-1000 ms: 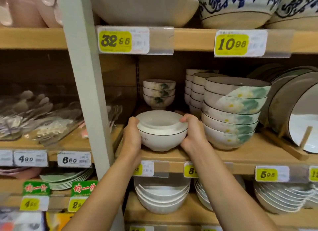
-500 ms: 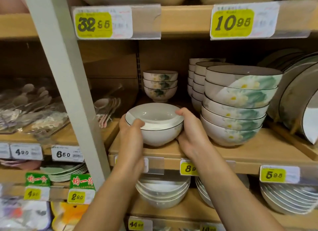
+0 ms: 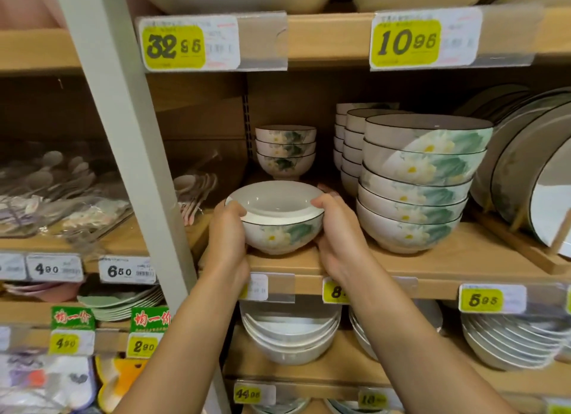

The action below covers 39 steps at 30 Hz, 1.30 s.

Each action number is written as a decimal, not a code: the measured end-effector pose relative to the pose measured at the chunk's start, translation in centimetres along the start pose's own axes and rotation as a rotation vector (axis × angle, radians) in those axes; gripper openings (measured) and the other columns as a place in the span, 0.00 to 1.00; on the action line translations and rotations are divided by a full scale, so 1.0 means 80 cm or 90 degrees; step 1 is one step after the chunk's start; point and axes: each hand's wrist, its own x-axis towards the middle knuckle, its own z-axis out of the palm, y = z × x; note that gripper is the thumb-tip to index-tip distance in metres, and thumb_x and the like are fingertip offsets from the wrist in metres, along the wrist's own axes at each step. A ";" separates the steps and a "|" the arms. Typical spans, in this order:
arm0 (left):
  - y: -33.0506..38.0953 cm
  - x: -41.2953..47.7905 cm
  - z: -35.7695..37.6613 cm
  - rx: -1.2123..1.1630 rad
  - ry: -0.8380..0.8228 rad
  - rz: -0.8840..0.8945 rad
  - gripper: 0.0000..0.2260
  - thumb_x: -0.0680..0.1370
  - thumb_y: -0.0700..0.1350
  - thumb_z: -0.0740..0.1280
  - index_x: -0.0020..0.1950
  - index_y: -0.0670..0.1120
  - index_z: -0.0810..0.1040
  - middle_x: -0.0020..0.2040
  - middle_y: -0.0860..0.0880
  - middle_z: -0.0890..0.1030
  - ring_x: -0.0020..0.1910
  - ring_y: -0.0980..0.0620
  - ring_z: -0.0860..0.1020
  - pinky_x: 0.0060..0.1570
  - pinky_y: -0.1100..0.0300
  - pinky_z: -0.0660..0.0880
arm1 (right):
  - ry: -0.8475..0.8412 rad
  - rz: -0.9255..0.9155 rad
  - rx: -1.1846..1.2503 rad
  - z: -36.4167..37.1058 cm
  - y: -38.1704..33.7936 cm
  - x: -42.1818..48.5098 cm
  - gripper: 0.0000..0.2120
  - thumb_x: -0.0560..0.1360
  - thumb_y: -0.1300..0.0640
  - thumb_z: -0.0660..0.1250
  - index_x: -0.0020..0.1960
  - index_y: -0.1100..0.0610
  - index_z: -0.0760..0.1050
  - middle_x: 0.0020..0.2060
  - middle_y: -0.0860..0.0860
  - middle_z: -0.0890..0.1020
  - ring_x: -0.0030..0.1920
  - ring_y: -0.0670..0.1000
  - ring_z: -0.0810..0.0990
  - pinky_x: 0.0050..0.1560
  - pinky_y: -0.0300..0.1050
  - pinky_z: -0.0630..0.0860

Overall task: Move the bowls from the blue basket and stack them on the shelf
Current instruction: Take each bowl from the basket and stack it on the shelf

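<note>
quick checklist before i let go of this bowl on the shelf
1. Grip: left hand and right hand hold the bowl by its sides: ok.
2. Bowl upright: ok.
3. Foot flat on the shelf: cannot tell, contact is hard to see.
4. Apart from the big stack on the right: ok.
5. Room behind, before the small stack: ok.
6. Set back from the front edge: not ok, it sits near the edge.
</note>
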 end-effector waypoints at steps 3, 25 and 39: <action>-0.004 0.003 -0.007 -0.023 0.042 0.033 0.17 0.74 0.49 0.61 0.60 0.48 0.79 0.54 0.46 0.84 0.56 0.47 0.81 0.60 0.47 0.76 | -0.007 -0.033 -0.052 -0.005 0.003 -0.008 0.28 0.73 0.56 0.63 0.72 0.51 0.66 0.62 0.53 0.78 0.61 0.52 0.77 0.65 0.53 0.73; -0.041 -0.052 -0.043 0.079 -0.119 0.165 0.18 0.64 0.60 0.64 0.50 0.79 0.73 0.62 0.66 0.77 0.64 0.65 0.74 0.65 0.59 0.69 | -0.116 -0.207 -0.133 -0.036 0.034 -0.058 0.36 0.73 0.64 0.72 0.75 0.50 0.60 0.51 0.31 0.78 0.53 0.30 0.78 0.46 0.26 0.75; -0.039 -0.043 -0.061 0.077 -0.178 0.166 0.29 0.72 0.52 0.60 0.74 0.61 0.65 0.69 0.61 0.73 0.66 0.64 0.72 0.68 0.57 0.68 | -0.085 -0.194 -0.179 -0.037 0.027 -0.064 0.32 0.77 0.61 0.68 0.77 0.52 0.60 0.72 0.46 0.71 0.67 0.41 0.73 0.70 0.47 0.70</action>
